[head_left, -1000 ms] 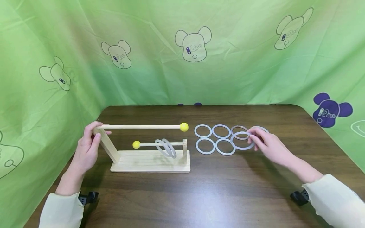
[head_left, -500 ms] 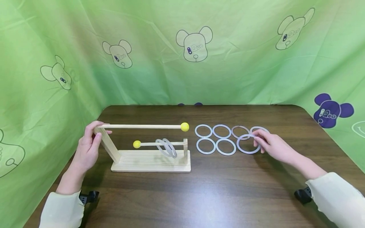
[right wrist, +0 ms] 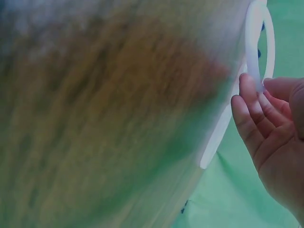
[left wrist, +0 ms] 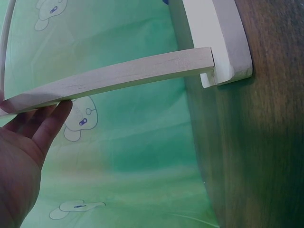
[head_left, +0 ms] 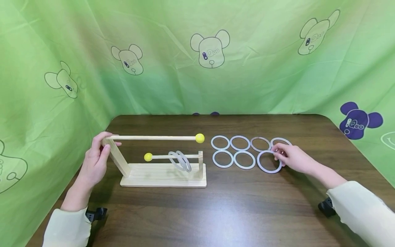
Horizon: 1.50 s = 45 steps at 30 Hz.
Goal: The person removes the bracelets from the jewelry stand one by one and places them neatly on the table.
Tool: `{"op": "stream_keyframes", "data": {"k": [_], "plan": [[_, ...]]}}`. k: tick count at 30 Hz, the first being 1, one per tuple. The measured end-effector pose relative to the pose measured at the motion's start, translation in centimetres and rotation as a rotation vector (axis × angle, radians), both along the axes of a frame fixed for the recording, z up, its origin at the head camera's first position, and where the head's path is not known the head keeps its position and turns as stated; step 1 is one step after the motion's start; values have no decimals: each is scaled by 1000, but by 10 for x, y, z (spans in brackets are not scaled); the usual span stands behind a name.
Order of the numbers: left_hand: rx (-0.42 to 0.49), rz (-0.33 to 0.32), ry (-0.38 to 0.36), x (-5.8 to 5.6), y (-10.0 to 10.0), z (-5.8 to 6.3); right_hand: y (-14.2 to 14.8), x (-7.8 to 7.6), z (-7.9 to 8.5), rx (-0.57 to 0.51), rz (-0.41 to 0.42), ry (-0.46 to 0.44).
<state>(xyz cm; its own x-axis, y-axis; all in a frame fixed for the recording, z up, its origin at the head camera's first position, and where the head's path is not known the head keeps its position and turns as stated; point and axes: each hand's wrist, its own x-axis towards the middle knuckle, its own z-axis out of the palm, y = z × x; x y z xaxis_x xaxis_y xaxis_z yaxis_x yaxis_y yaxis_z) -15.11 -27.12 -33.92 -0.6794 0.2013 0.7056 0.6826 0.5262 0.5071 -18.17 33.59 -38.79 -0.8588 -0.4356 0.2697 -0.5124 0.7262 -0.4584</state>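
Note:
At the top of the tall wooden post (head_left: 118,157) on the ring stand, my left hand (head_left: 94,164) grips with the thumb in front. The left wrist view shows its fingers against that post (left wrist: 118,75). On the right, thumb and fingertips of my right hand (head_left: 293,157) pinch a pale translucent ring (head_left: 269,172), which is tilted; the right wrist view shows this ring (right wrist: 252,52) too. Two similar rings (head_left: 185,162) hang on the stand's lower rod. The upper rod (head_left: 154,138) bears no ring. Each rod ends in a yellow ball (head_left: 200,138).
Several loose rings (head_left: 223,167) lie in two rows on the brown table (head_left: 172,216), right of the stand's base (head_left: 160,176). One ring (head_left: 280,138) sits just behind my right hand. A green printed curtain (head_left: 160,92) encloses the back and sides.
My right hand has carried the pinched ring rightward and then toward me, off the back-row rings to the right end of the front row. The left hand and stand stay put.

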Motion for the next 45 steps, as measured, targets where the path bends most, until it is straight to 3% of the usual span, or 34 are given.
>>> {"op": "stream_keyframes", "data": {"k": [7, 20, 36, 45], "plan": [[-4, 7, -5, 1, 0, -1, -1, -6, -6, 83, -2, 84], [0, 6, -11, 1, 1, 0, -4, -13, -7, 170, -44, 68], [4, 15, -28, 2, 0, 0, -5, -19, -9, 191, -56, 116], [-2, 15, -25, 2, 0, 1, -3, -16, -6, 133, -50, 129]]}}
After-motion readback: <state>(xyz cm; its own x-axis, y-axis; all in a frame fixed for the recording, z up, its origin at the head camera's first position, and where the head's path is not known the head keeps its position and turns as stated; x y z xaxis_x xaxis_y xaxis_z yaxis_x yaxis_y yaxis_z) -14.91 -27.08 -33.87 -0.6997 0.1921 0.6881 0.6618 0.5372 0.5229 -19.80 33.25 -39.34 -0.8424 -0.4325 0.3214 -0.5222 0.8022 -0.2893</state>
